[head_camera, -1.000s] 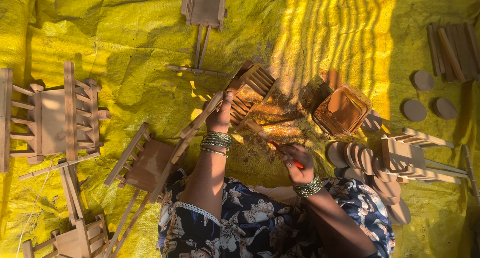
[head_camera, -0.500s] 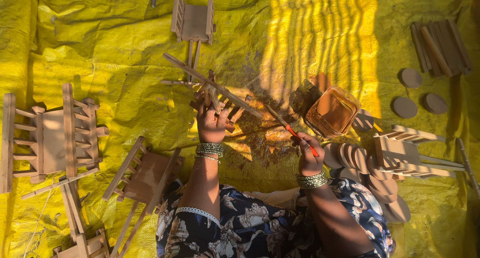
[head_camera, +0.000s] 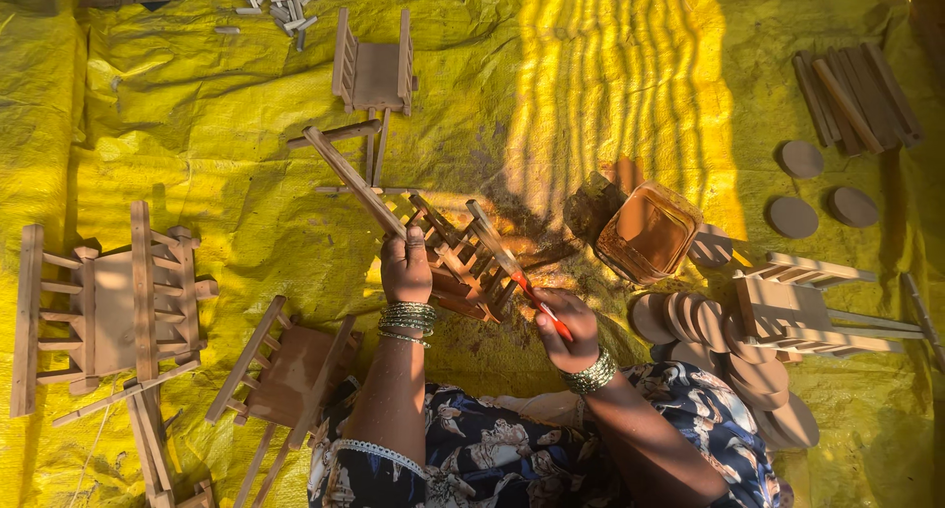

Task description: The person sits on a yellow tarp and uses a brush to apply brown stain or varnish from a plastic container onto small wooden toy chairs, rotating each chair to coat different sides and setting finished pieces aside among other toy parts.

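From the head camera, the left hand [head_camera: 406,265] has its grip closed on a slatted wooden frame [head_camera: 455,257] propped over the yellow tarp [head_camera: 197,163], while the right hand [head_camera: 569,328] pinches a red-handled brush [head_camera: 525,289] whose tip meets the slats; the brushing should go best with the frame kept steady and tilted toward the brush, strokes running along each slat, reloading from the square tub of brown finish [head_camera: 648,232] nearby. The bristles, the frame's underside and its coated areas are hard to make out in the striped shadow.
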Available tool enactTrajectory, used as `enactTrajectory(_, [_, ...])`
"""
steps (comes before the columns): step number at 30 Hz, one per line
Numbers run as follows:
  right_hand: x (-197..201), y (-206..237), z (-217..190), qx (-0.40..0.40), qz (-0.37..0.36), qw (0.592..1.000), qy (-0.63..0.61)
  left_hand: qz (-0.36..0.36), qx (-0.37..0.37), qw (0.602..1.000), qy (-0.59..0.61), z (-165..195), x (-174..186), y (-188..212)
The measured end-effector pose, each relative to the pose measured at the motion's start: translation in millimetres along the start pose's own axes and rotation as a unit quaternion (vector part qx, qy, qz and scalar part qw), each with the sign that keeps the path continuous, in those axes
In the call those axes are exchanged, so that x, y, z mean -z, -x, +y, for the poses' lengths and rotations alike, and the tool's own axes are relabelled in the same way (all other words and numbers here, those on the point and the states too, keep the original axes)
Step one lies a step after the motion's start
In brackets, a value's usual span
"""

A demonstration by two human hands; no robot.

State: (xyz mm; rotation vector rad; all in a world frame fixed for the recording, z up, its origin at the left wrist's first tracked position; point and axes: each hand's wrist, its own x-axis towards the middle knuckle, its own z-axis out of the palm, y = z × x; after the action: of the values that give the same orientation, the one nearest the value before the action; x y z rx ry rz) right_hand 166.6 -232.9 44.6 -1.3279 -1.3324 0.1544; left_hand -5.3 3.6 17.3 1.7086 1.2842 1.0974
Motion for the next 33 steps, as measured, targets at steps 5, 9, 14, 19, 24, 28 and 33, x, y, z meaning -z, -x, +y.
enactTrajectory(5, [0, -5, 9, -0.065, 0.015, 0.996, 0.054, -0.032, 0.008, 0.999, -0.038, -4, -7, 2])
enactTrajectory(9, [13, -10, 8, -0.021, 0.07, 0.988, 0.137, 0.032, -0.054, 0.993, -0.101, -25, -13, -4])
enactTrajectory(14, [8, -15, -4, -0.039, 0.038, 0.997, 0.053, -0.031, 0.031, 0.99, 0.133, -37, -22, -11])
enactTrajectory(19, [0, -22, -14, -0.043, 0.013, 0.995, 0.086, -0.042, 0.037, 0.979, 0.193, -28, -34, -2])
enactTrajectory(24, [13, -27, -13, -0.05, 0.021, 0.996, 0.064, -0.044, 0.059, 0.97, 0.231, -27, -36, -6])
enactTrajectory(28, [21, -25, -9, -0.124, -0.006, 0.988, 0.095, -0.036, 0.056, 0.978, 0.2, -30, -30, -9])
enactTrajectory(33, [16, -25, -5, -0.08, -0.035, 0.989, 0.123, -0.02, 0.05, 0.982, 0.184, -32, -34, -8])
